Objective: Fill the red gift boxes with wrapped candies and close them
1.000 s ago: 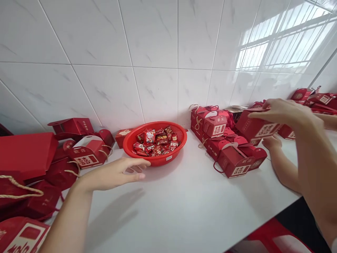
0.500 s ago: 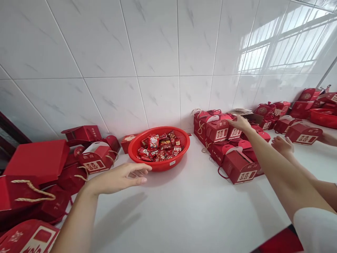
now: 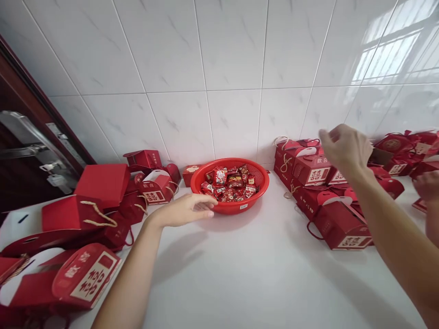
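Note:
My left hand (image 3: 187, 210) is open and empty, its fingers loosely stretched out at the front left rim of a red plastic basket (image 3: 229, 209). Wrapped candies (image 3: 233, 183) in red wrappers lie inside the basket. My right hand (image 3: 346, 148) is in the air at the right, above stacked red gift boxes (image 3: 312, 169). Its fingers bend inward and are smeared by motion, so whether anything is in them is hidden. A red gift box (image 3: 343, 224) with a pale character label stands in front of that stack, below my right forearm.
More red boxes with rope handles pile up at the left, including an open one (image 3: 82, 278) close by. A door with a metal handle (image 3: 30, 132) is at the far left. Another person's hand (image 3: 428, 192) shows at the right edge. A tiled wall (image 3: 233, 114) closes off the back.
The view has turned left, bringing the door in. My right hand has lifted off the top box of the stack. My left hand stays by the basket.

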Demonstrator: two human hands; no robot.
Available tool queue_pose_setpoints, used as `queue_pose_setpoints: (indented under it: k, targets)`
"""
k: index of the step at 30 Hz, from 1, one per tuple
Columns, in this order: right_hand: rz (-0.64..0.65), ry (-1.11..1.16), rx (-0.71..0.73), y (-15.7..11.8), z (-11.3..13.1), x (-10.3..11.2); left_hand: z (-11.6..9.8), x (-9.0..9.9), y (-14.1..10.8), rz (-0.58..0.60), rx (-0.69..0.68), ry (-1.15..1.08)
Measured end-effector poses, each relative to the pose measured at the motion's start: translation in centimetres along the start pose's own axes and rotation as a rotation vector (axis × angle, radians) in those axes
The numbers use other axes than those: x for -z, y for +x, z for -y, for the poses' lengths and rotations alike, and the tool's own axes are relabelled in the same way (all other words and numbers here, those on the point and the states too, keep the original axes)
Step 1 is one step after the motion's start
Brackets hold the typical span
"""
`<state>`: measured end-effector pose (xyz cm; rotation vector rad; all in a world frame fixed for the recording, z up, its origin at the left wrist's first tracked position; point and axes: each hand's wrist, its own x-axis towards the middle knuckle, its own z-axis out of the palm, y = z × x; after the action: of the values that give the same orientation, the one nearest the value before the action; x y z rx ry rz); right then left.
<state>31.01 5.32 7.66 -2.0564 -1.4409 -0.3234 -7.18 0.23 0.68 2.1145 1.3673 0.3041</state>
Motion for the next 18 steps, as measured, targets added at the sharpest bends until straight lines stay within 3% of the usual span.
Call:
queue_pose_setpoints:
  k: [4, 7, 9, 10, 12, 14, 18]
  targets:
    - [0.411, -0.039, 0.387, -9.3, 5.1, 0.3, 2.2, 0.7, 1.0, -0.406, 0.041, 0.06]
    - [0.828, 0.008, 0.846, -15.8, 6.5, -1.3, 5.6, 1.8, 1.6, -0.734, 0.152, 0.151]
    - [1.075, 0.003, 1.115, -18.6, 6.8, -2.7, 8.1, 2.5, 1.7, -0.867, 0.265, 0.236]
    - [1.138, -0.005, 1.224, -19.5, 7.0, -3.4, 9.3, 2.8, 1.6, -0.887, 0.31, 0.258]
    - [1.145, -0.032, 1.405, -20.5, 7.4, -4.6, 11.3, 3.2, 1.4, -0.876, 0.409, 0.26]
    - [1.051, -0.016, 1.522, -21.0, 8.0, -5.4, 12.6, 3.5, 1.1, -0.855, 0.479, 0.242]
    - [0.857, 0.087, 1.612, -21.4, 8.7, -6.3, 13.3, 3.5, 0.7, -0.831, 0.506, 0.238]
